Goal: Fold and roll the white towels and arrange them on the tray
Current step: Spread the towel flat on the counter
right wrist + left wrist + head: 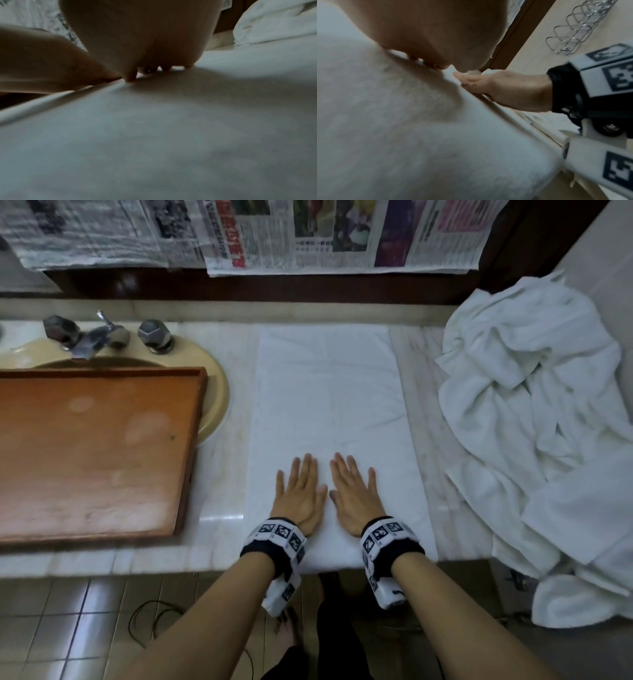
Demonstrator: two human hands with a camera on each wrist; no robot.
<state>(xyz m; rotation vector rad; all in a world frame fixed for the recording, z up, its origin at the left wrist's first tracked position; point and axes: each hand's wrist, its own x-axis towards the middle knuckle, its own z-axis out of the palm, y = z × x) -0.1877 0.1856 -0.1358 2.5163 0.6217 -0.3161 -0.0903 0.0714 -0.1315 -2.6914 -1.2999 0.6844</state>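
With both the left hand (298, 494) and right hand (354, 494) flat, fingers straight, smoothing the folded white terry towel (329, 405) right of the empty wooden tray (85, 453), rolling from the near edge likely comes next.

Towel spread flat on the tabletop, tray to its left, towel heap to its right.
The flat towel (329, 419) lies lengthwise on the tabletop (222, 460); the left hand (299, 494) and right hand (356, 494) rest side by side on its near end. The tray (191, 446) sits over the sink (215, 392), taps (102, 337) behind it. The towel heap (534, 412) spills over the near edge; newspapers (308, 234) hang behind.
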